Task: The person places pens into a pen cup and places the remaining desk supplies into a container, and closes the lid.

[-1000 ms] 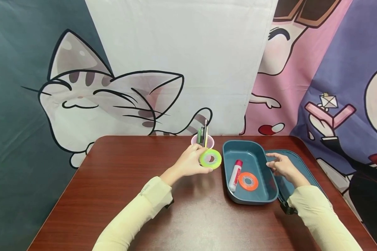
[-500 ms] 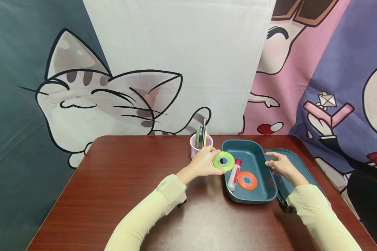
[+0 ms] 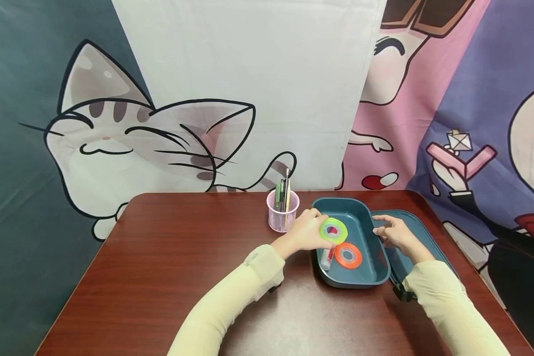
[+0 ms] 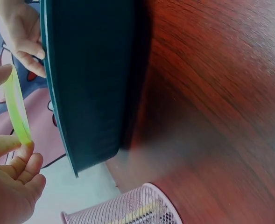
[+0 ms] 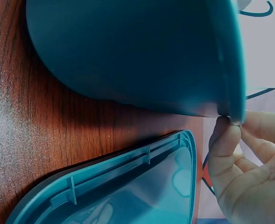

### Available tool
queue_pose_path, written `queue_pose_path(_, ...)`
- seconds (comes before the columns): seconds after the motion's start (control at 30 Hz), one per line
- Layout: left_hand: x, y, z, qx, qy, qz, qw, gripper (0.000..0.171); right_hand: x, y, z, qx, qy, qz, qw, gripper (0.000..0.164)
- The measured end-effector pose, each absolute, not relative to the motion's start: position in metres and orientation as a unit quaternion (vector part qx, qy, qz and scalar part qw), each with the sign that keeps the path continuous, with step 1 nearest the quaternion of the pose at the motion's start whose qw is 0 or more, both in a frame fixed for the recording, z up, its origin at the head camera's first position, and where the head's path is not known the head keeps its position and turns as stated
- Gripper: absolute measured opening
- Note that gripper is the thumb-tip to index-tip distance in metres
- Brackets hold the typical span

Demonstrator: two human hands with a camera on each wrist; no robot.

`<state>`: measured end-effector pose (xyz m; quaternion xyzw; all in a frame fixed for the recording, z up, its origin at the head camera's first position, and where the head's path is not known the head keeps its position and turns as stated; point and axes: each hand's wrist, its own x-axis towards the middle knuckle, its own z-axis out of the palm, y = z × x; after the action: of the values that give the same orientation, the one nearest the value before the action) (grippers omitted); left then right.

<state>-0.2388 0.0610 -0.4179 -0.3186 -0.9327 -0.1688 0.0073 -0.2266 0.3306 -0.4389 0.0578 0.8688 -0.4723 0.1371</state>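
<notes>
My left hand (image 3: 303, 232) pinches a yellow-green tape roll (image 3: 333, 221) between thumb and fingers, over the left side of a dark teal box (image 3: 370, 267). In the left wrist view the tape roll (image 4: 17, 108) is edge-on, level with the box's rim. An orange tape roll (image 3: 358, 257) lies flat in the box beside a white glue stick (image 3: 327, 258), its red cap hidden behind the held roll except through the hole. My right hand (image 3: 398, 237) pinches the box's right rim between thumb and fingers, as the right wrist view shows the hand (image 5: 251, 172) at the edge.
A pink mesh cup (image 3: 278, 221) with several pens and pencils stands just left of the box. The teal lid (image 3: 399, 260) lies on the wooden table (image 3: 169, 262) to the right, partly under my right arm. A printed cloth (image 3: 249, 59) hangs behind the table.
My left hand has moved right with the yellow-green tape roll, from near the mesh cup to over the box. The right hand stays on the rim.
</notes>
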Motion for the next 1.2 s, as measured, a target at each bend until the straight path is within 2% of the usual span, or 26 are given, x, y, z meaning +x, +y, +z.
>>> queue_pose_path(0.53, -0.241, 0.093, -0.432, -0.309, -0.943, -0.116, -0.036, 0.073, -0.227, 0.33, -0.441, 0.064, 0.866, -0.479, 0.132, 0.054)
queue_pose_path(1.2, -0.242, 0.123, -0.451, -0.268, -0.956, -0.118, -0.017, 0.073, -0.226, 0.329, -0.439, 0.063, 0.865, -0.481, 0.129, 0.054)
